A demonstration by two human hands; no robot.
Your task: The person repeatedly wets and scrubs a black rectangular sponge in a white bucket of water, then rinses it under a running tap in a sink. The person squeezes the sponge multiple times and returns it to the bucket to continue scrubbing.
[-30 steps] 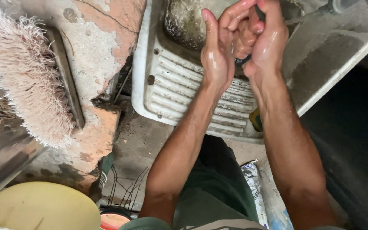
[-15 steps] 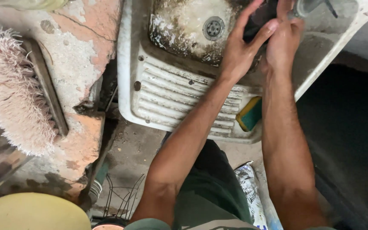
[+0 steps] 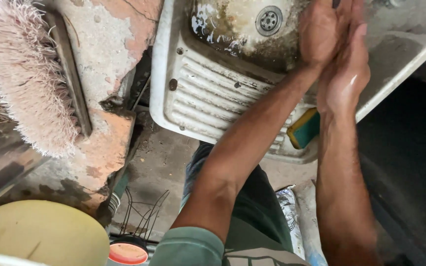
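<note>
On the far left I see a bristly brush (image 3: 23, 74) lying on a worn, chipped ledge (image 3: 109, 44), with a yellow bucket (image 3: 35, 231) below it. Next comes the dirty white sink (image 3: 208, 93), its drain (image 3: 268, 19) near the top. Over the basin my left hand (image 3: 321, 32) and right hand (image 3: 346, 74) press together, wet, palms flat, gripping nothing. A yellow-green sponge (image 3: 305, 129) rests on the sink's ribbed edge, just under my right wrist.

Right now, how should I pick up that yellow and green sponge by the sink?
Pinch the sponge by its long yellow and green sides, coming from the near rim of the sink. Its lower corner pokes out free there; the right hand and wrist cover its far end.
</note>
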